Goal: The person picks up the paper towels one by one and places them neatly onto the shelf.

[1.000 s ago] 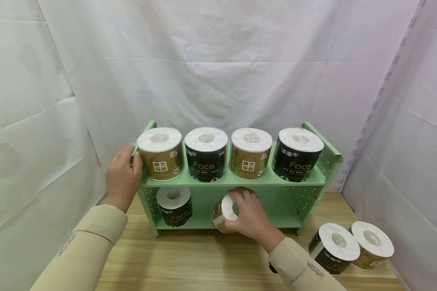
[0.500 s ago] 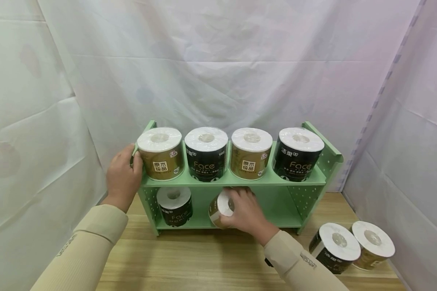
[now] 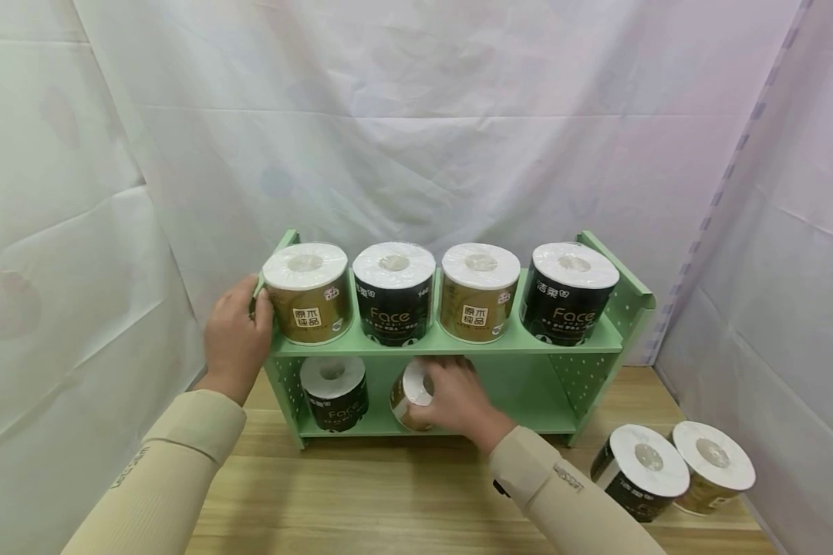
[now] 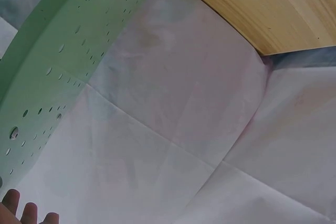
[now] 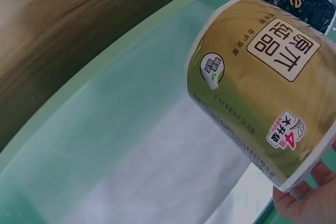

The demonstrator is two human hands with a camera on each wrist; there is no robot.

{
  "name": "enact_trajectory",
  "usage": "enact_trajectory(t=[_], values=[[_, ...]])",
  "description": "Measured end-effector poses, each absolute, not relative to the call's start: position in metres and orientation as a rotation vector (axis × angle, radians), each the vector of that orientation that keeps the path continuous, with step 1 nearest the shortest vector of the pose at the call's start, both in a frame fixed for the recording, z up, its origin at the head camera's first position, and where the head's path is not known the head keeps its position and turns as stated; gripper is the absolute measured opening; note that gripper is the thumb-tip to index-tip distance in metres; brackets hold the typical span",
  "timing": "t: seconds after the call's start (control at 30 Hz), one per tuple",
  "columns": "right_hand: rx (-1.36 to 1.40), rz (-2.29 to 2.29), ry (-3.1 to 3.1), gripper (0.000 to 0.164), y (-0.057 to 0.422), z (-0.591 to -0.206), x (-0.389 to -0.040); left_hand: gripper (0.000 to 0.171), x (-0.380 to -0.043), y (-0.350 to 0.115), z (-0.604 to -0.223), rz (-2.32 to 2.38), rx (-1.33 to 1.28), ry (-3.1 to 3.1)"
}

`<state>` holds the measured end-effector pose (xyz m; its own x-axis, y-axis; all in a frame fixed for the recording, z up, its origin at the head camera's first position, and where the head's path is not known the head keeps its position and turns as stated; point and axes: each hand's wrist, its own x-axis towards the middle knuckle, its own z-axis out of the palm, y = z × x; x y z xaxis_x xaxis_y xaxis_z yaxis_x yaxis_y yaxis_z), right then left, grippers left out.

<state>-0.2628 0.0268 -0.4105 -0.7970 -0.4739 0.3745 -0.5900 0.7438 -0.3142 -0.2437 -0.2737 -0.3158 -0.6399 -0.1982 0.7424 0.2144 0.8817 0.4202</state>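
The gold roll (image 3: 408,391) is in the lower tier of the green shelf (image 3: 458,351), pinched at its white top end by the half-closed fingers and thumb of my right hand (image 3: 453,397); its long axis leans off upright, the cored end facing up and toward that hand. Left of it stands a black roll (image 3: 333,397); above, the upper tier holds four rolls (image 3: 394,297), gold and black alternating. My left hand (image 3: 236,331) grips the shelf's left side. Rightward, two more rolls (image 3: 640,470) sit on the counter (image 3: 333,501).
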Motion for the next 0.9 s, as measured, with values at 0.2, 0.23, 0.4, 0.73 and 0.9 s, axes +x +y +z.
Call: enact_trajectory(t=[0.2, 0.23, 0.4, 0.73, 0.9], values=[[0.864, 0.618, -2.653, 0.040, 0.019, -0.408, -0.268, 0.035, -0.244, -0.274, -0.317, -0.610, -0.007, -2.187], [0.869, 0.615, -2.645, 0.038, 0.018, -0.408, -0.269, 0.035, -0.244, -0.274, -0.317, -0.609, -0.007, -2.188], [0.856, 0.603, -2.656, 0.038, 0.011, -0.407, -0.272, 0.035, -0.244, -0.275, -0.317, -0.608, -0.006, -2.187], [0.815, 0.641, -2.726, 0.052, 0.002, -0.406, -0.274, 0.034, -0.245, -0.274, -0.317, -0.610, -0.015, -2.177], [0.819, 0.657, -2.757, 0.049, -0.002, -0.406, -0.275, 0.033, -0.244, -0.274, -0.316, -0.615, -0.009, -2.178]])
